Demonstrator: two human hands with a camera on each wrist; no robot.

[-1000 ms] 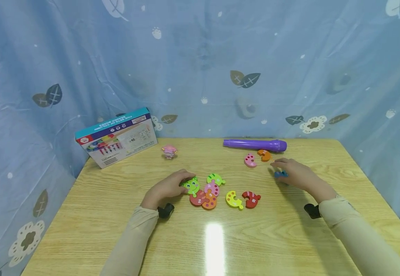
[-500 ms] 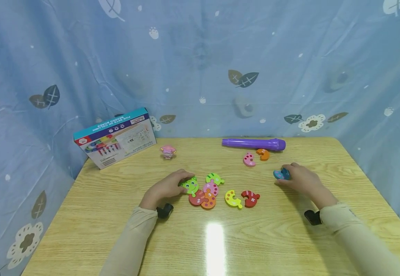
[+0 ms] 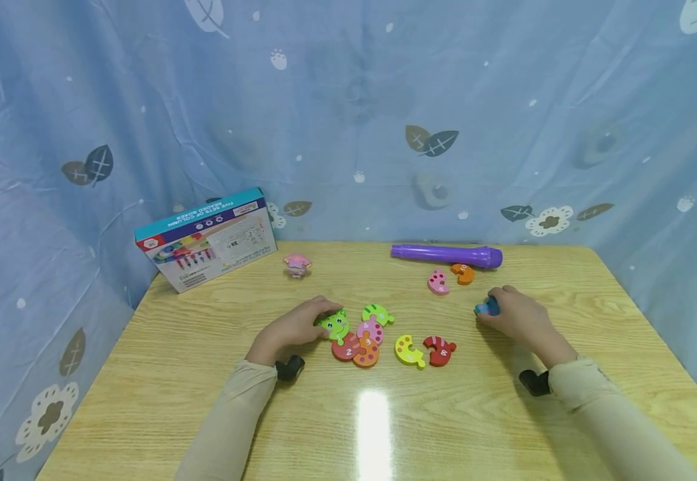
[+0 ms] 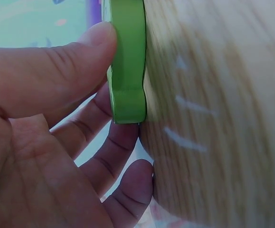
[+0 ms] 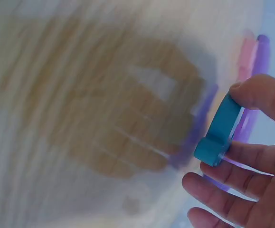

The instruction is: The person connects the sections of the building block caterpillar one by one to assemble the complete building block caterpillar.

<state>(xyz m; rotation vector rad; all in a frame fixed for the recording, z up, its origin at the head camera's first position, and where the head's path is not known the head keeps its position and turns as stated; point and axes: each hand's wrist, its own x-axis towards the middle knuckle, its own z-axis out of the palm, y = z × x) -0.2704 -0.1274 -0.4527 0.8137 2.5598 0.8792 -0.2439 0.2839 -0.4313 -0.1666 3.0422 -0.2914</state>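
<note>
In the head view my left hand (image 3: 291,332) grips the green caterpillar-head puzzle piece (image 3: 335,326), thumb on its face and fingers at its edge. Linked to that head are a red piece 2 (image 3: 345,349), an orange piece 3 (image 3: 367,354), a pink piece 4 (image 3: 370,330) and a green striped piece (image 3: 377,314). My right hand (image 3: 519,322) pinches a blue puzzle piece (image 5: 222,121) between thumb and fingers, raised off the table. A yellow spotted piece (image 3: 405,351) and a red striped piece (image 3: 440,354) lie apart, right of the linked row.
Farther back lie a pink spotted piece (image 3: 438,283) and an orange piece 10 (image 3: 463,274), near a purple toy microphone (image 3: 447,255). A small pink figurine (image 3: 297,265) stands beside a beaded-toy box (image 3: 210,240) at the back left. A blue curtain (image 3: 348,120) hangs behind the table.
My right fingers have closed in on the blue piece and turned it, and the hand has shifted slightly left. My left hand and the pieces on the table keep their places.
</note>
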